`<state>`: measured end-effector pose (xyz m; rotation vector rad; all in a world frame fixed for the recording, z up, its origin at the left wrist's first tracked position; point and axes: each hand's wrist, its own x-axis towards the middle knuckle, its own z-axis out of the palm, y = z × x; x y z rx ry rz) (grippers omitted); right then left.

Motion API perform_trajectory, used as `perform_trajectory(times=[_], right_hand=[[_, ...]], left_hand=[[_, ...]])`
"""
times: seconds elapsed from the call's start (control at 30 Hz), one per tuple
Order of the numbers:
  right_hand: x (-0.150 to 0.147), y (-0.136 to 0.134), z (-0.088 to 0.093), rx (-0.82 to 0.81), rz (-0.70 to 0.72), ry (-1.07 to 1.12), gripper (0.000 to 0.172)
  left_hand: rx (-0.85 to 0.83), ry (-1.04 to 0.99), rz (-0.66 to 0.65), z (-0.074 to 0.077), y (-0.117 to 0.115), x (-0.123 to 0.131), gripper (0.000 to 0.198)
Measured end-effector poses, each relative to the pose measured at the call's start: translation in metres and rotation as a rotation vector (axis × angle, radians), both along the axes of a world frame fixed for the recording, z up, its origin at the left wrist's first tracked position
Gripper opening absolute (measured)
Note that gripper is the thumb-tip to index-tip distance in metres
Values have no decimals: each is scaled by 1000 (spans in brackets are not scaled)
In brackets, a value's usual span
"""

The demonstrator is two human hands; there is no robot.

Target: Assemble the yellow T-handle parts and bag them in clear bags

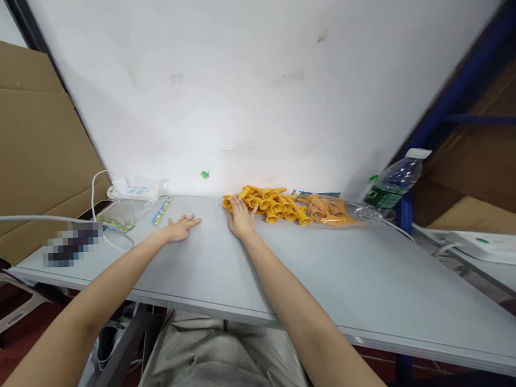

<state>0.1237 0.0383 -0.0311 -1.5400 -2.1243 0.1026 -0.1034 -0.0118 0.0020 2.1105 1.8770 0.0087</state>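
Note:
My left hand [181, 228] lies flat on the table with its fingers spread. Under and beyond it is a clear, flat plastic bag, hard to make out, with a colourful header card [162, 210] at its left end. At the left end of a heap of yellow plastic toy horns [276, 204], my right hand [242, 218] rests with fingers stretched out, touching the nearest ones. No horn is seen gripped in it. Right of the heap lies a clear bag of yellow horns [329, 209], its printed card toward the wall.
Another carded plastic bag [125, 212] and a white power strip [133, 191] lie at the back left, with white cables nearby. A pixelated dark object [73, 243] is at the left. A plastic bottle [395, 180] leans at the right. Cardboard [31, 139] stands on the left.

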Motion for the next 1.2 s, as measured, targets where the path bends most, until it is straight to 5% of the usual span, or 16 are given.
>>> perform_trajectory(times=[0.2, 0.37, 0.6, 0.73, 0.97, 1.2], right_hand=[[-3, 0, -1, -49, 52, -105, 52], [-6, 3, -3, 66, 48, -208, 56], [-12, 21, 8, 160, 158, -448, 54], [-23, 22, 19, 156, 106, -532, 42], [-17, 23, 30, 90, -91, -367, 33], [9, 33, 49, -9, -129, -51, 25]], left_hand=[[-52, -81, 136, -5, 15, 4, 56], [119, 10, 291, -25, 19, 17, 59], [149, 40, 285, -30, 25, 19, 60], [168, 27, 290, -31, 28, 16, 59], [236, -14, 295, -34, 28, 16, 54], [278, -17, 297, -37, 28, 15, 48]])
